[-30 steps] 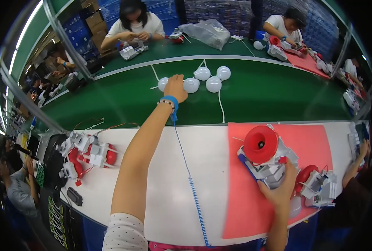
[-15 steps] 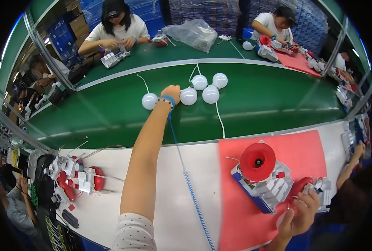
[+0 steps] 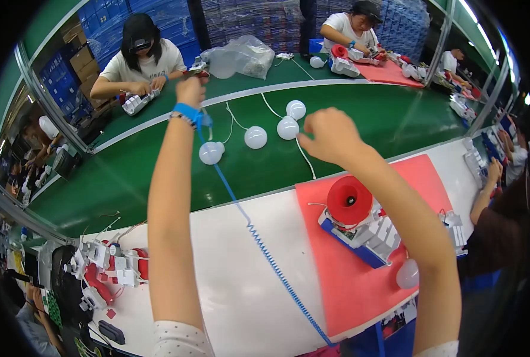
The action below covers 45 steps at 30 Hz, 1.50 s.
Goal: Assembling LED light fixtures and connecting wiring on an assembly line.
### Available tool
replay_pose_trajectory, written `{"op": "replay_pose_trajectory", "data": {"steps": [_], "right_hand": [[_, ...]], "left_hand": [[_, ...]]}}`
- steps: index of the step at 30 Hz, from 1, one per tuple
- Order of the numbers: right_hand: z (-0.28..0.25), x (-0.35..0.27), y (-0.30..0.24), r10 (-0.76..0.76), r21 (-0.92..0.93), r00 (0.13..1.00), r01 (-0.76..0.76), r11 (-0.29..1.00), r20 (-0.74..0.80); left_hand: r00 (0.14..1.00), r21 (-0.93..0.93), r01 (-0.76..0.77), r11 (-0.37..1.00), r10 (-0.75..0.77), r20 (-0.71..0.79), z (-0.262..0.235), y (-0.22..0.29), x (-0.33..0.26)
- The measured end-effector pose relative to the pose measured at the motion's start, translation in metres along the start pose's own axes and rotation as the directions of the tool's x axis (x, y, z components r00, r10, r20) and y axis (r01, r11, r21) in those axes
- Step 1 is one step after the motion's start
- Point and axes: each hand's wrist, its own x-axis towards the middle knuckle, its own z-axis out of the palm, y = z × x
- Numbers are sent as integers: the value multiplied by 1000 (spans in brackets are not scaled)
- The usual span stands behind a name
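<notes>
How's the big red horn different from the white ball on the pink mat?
The horn is red, but the ball is white. The horn opens out like a funnel, while the ball looks closed. The horn also looks bigger than the ball. Both look roundish.

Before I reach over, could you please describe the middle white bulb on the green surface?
Beyond the white table runs a long green surface. On it, between the left hand and right hand, is the middle bulb. Neighbouring bulbs overlap in pairs; this one stands alone.
</notes>
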Motion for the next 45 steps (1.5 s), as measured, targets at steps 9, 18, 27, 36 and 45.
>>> {"op": "replay_pose_trajectory", "data": {"steps": [9, 18, 27, 36, 45], "right_hand": [[113, 92, 82, 237, -53, 936, -232, 971, 262], [144, 198, 94, -10, 49, 983, 1, 999, 185], [179, 204, 58, 19, 115, 798, -111, 987, 602], [187, 198, 41, 191, 250, 759, -425, 870, 623], [185, 191, 14, 355, -3, 780, -412, 911, 515]], "left_hand": [[990, 564, 139, 814, -94, -108, -89, -73, 29], [907, 783, 18, 621, -341, 249, 33, -102, 1], [802, 912, -4, 410, -544, 248, 107, -101, -16], [553, 551, 420, 721, -685, 475, 109, -96, -33], [786, 431, 312, 847, -484, 384, 81, -111, -17]]}}
